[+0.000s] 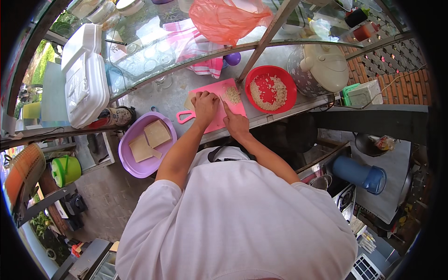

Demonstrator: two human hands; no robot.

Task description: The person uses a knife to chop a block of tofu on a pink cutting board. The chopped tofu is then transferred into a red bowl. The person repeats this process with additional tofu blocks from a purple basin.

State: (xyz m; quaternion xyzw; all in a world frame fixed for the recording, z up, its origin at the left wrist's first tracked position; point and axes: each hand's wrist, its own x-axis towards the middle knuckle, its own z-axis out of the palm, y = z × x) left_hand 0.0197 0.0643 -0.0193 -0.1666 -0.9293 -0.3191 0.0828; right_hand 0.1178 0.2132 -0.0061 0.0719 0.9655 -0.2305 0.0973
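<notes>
On a pink cutting board [213, 123] with a loop handle, my left hand [205, 106] presses down with bent fingers on a pale flat slab [189, 101], much of it hidden under the hand. My right hand [237, 122] is closed around a knife, its index finger laid along the thin blade; the handle is hidden in the palm. The blade stands close by my left fingertips. Finely diced pale bits [232, 95] lie in a heap on the board's upper right part. A red bowl [293, 91] of similar diced bits stands right of the board.
A purple basin [123, 159] with pale slabs [157, 133] stands to the left. A large rice container [323, 68] is at the right, behind the red bowl. Above the work surface runs a glass shelf holding styrofoam boxes [86, 87], a red plastic bag [227, 21] and a striped cloth.
</notes>
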